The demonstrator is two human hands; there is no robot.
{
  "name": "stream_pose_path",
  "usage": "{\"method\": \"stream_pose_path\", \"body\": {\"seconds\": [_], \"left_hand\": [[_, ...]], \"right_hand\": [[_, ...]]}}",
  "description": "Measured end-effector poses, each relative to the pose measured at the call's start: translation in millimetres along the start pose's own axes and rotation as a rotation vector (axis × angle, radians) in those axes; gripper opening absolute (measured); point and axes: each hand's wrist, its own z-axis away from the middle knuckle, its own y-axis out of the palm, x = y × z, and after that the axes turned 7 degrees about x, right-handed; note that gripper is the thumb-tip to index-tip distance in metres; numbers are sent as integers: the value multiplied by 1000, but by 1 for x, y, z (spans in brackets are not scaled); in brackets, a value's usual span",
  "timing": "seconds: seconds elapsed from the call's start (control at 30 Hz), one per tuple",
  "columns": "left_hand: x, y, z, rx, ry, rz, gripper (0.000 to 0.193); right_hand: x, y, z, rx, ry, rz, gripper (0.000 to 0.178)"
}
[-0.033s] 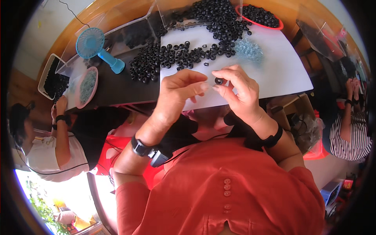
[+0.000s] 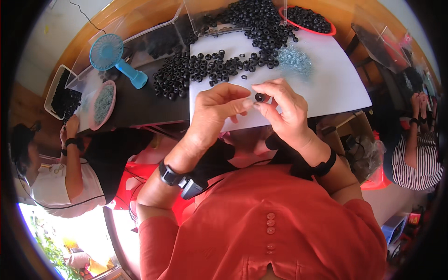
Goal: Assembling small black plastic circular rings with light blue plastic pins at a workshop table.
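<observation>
Between the thumb and index finger of my right hand [image 2: 284, 102] is a small round black plastic part [image 2: 259, 97], its hollow end facing my left hand. My left hand [image 2: 217, 107] is pinched, thumb against index finger, with its tips close beside the part. Whatever those left fingertips hold, if anything, is too small to make out. Both hands are above the near edge of the white board [image 2: 336, 88]. Beyond them lie many loose black parts [image 2: 224, 65] of the same kind, and a pile of tiny clear, bluish pieces [image 2: 295, 60].
A red tray [image 2: 308, 21] of black parts is at the back, beside a clear plastic bin [image 2: 233, 28]. A blue fan [image 2: 112, 53] and a pink dish [image 2: 102, 105] of clear pieces are to the left. Other people work at both sides. An open cardboard box [image 2: 343, 133] stands at right.
My left thumb tip has come slightly closer to the black part in my right hand. Otherwise the view has only shifted a little.
</observation>
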Motion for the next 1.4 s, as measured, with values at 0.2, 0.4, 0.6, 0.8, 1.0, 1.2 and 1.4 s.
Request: {"method": "stream_pose_path", "body": {"seconds": [0.2, 0.4, 0.6, 0.8, 1.0, 1.2, 1.4], "left_hand": [[16, 22, -13, 43, -78, 201, 14], [23, 27, -13, -40, -8, 309, 13], [25, 20, -12, -79, 49, 281, 13], [21, 20, -10, -7, 39, 221, 30], [17, 23, -8, 5, 98, 170, 29], [19, 22, -9, 71, 14, 224, 13], [22, 23, -12, 65, -25, 208, 13]], "right_hand": [[-1, -5, 9, 22, 15, 36, 41], [-2, -2, 12, 42, 34, -2, 35], [0, -10, 10, 124, 83, -51, 31], [-4, -10, 11, 133, 58, -80, 30], [0, -14, 9, 147, 60, -40, 30], [-3, -9, 14, 69, 69, -42, 27], [-9, -9, 21, 90, 79, -65, 26]]}}
